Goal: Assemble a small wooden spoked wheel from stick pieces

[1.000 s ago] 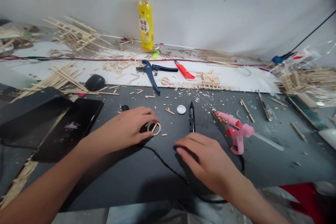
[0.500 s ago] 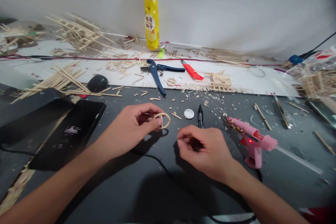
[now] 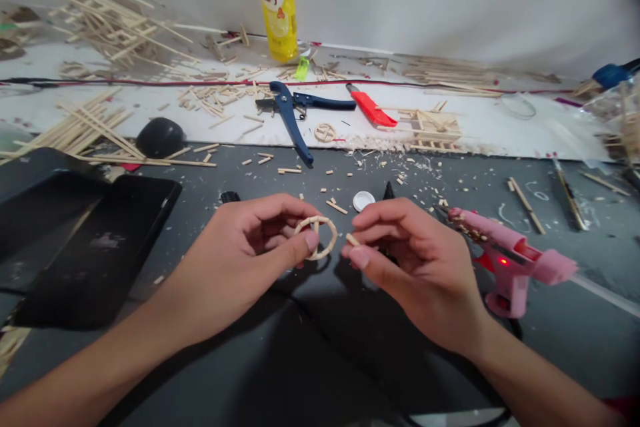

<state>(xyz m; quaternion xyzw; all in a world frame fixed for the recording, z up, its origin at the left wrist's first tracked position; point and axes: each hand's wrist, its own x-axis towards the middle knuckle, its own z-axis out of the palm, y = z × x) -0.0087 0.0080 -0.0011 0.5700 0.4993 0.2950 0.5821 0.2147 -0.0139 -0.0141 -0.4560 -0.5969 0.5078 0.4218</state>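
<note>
My left hand point(image 3: 247, 250) pinches a small wooden ring with spokes point(image 3: 317, 236) between thumb and fingers, held above the dark grey table point(image 3: 280, 360). My right hand point(image 3: 413, 263) sits just right of it, fingertips pinched on a tiny wooden stick piece point(image 3: 352, 239) that points toward the ring. The two hands nearly touch. A pink hot glue gun point(image 3: 505, 257) with a red light on stands right of my right hand. A black marker point(image 3: 389, 191) shows just behind my right hand, mostly hidden.
Blue cutting pliers point(image 3: 293, 117), a red cutter point(image 3: 370, 107), a second wooden wheel point(image 3: 325, 132) and a yellow bottle point(image 3: 277, 0) lie toward the wall. Stick piles point(image 3: 90, 130) and a black mouse point(image 3: 160, 137) lie left; a black tablet point(image 3: 95, 250) sits near the left edge. A white cap point(image 3: 363, 200) rests mid-table.
My left hand picked the wooden ring up off the table. My right hand lifted a small stick piece from the table and brought it next to the ring.
</note>
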